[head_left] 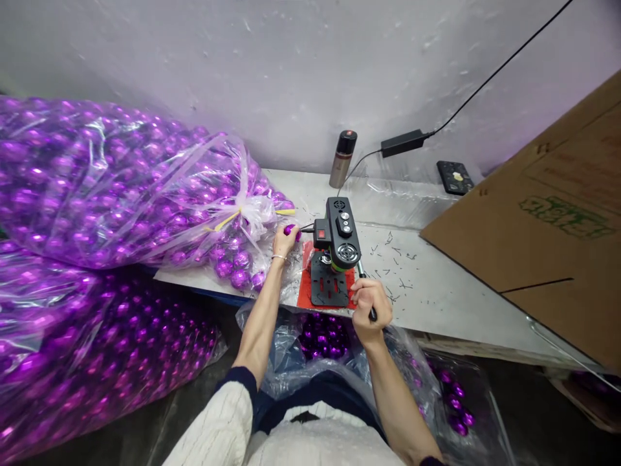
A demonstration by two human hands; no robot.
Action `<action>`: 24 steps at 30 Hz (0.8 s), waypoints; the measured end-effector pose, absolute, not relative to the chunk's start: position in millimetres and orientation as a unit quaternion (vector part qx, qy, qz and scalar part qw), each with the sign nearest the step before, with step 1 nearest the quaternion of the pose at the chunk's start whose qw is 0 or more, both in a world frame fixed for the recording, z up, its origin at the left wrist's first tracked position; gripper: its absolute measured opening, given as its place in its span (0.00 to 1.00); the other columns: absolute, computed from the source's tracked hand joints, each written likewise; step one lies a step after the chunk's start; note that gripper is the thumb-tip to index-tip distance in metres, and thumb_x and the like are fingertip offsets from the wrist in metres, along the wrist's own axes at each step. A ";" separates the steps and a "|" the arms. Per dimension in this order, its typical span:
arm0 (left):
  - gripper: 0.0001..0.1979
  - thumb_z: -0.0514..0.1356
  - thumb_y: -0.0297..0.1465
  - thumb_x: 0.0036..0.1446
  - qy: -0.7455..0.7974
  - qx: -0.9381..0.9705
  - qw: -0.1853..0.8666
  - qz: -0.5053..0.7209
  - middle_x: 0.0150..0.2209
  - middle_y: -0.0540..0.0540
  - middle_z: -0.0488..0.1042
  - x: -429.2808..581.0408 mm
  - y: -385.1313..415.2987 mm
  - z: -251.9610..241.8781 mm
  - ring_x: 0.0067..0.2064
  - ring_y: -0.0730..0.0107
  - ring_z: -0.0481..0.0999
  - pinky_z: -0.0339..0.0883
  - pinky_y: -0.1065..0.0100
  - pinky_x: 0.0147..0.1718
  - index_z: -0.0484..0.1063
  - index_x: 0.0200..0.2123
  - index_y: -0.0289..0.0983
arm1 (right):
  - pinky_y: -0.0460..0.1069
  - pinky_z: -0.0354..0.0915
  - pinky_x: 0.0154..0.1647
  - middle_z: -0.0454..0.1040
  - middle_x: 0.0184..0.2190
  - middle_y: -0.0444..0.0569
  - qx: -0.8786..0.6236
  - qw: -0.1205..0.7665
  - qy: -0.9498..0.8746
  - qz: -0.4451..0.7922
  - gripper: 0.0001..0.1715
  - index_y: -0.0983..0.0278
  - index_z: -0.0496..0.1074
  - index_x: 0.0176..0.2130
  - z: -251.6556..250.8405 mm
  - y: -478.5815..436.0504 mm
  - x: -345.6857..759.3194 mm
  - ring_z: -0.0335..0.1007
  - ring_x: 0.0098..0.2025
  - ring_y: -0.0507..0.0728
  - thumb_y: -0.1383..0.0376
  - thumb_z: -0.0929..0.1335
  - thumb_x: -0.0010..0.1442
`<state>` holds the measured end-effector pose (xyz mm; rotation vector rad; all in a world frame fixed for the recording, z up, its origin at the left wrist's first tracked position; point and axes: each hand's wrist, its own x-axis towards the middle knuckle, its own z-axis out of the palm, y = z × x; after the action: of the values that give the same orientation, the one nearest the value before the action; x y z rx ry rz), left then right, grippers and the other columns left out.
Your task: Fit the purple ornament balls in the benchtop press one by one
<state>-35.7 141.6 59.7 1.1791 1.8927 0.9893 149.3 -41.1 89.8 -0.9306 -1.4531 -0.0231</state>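
My left hand (285,242) pinches a shiny purple ball (292,230) just left of a small black bench drill press (343,233). The fingers of my right hand (371,303) wrap round the lever handle (372,315) on the machine's right side. Under the drill head sits a slotted black base plate (329,296) on a red mat (304,292). Beside my left wrist, several loose purple balls (241,278) lie at the mouth of a tied clear bag (145,188) full of them. The drill's tip is hidden beneath the head.
A spray can (343,158), a black power adapter (403,143) and a phone (455,177) are along the wall. A cardboard box (548,213) leans in from the right. Dark shavings litter the table (436,304). Below its edge, an open plastic bag holds purple balls (324,336).
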 end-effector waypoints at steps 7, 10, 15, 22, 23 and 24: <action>0.22 0.70 0.41 0.56 0.486 0.284 0.596 0.573 0.47 0.43 0.81 -25.6 39.5 32.3 0.46 0.64 0.83 0.77 0.60 0.50 0.73 0.50 0.38 | 0.49 0.63 0.30 0.69 0.23 0.42 -0.424 0.675 -0.604 0.002 0.19 0.60 0.65 0.26 98.9 -36.5 145.5 0.72 0.29 0.52 0.71 0.62 0.69; 0.28 0.73 0.43 0.51 0.477 0.309 0.585 0.580 0.49 0.43 0.81 -19.3 11.4 19.9 0.52 0.61 0.81 0.72 0.57 0.58 0.72 0.52 0.39 | 0.49 0.63 0.30 0.69 0.23 0.42 -0.438 0.681 -0.587 0.009 0.20 0.60 0.66 0.26 108.1 -33.6 143.0 0.70 0.28 0.52 0.68 0.62 0.71; 0.33 0.72 0.46 0.55 0.499 0.443 0.511 0.541 0.57 0.38 0.78 -4.2 -2.7 0.7 0.60 0.56 0.77 0.66 0.56 0.65 0.70 0.59 0.38 | 0.49 0.64 0.31 0.66 0.21 0.41 -0.457 0.679 -0.574 0.023 0.23 0.60 0.63 0.24 124.2 -30.1 140.5 0.69 0.28 0.52 0.64 0.62 0.73; 0.32 0.72 0.44 0.56 0.538 0.603 0.378 0.450 0.55 0.38 0.80 8.9 5.3 -9.4 0.58 0.50 0.80 0.71 0.50 0.61 0.72 0.60 0.39 | 0.51 0.65 0.32 0.67 0.22 0.42 -0.460 0.671 -0.581 0.025 0.21 0.59 0.65 0.26 123.0 -31.5 142.6 0.70 0.29 0.53 0.63 0.62 0.72; 0.32 0.72 0.44 0.56 0.539 0.618 0.359 0.447 0.55 0.38 0.80 9.4 6.1 -9.5 0.58 0.49 0.79 0.71 0.50 0.60 0.72 0.60 0.39 | 0.51 0.65 0.32 0.68 0.23 0.43 -0.457 0.670 -0.585 0.024 0.20 0.60 0.66 0.26 121.5 -32.1 143.2 0.70 0.29 0.53 0.64 0.62 0.72; 0.32 0.72 0.43 0.56 0.536 0.631 0.340 0.445 0.56 0.37 0.79 9.7 6.7 -9.4 0.58 0.49 0.79 0.71 0.49 0.60 0.72 0.61 0.39 | 0.51 0.65 0.32 0.68 0.23 0.43 -0.455 0.668 -0.589 0.022 0.20 0.60 0.67 0.27 120.0 -32.7 143.8 0.70 0.29 0.53 0.65 0.62 0.72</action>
<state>9.7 6.7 -9.4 1.6426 1.3946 1.1593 143.8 -32.7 120.0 -1.0256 -1.3283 0.0491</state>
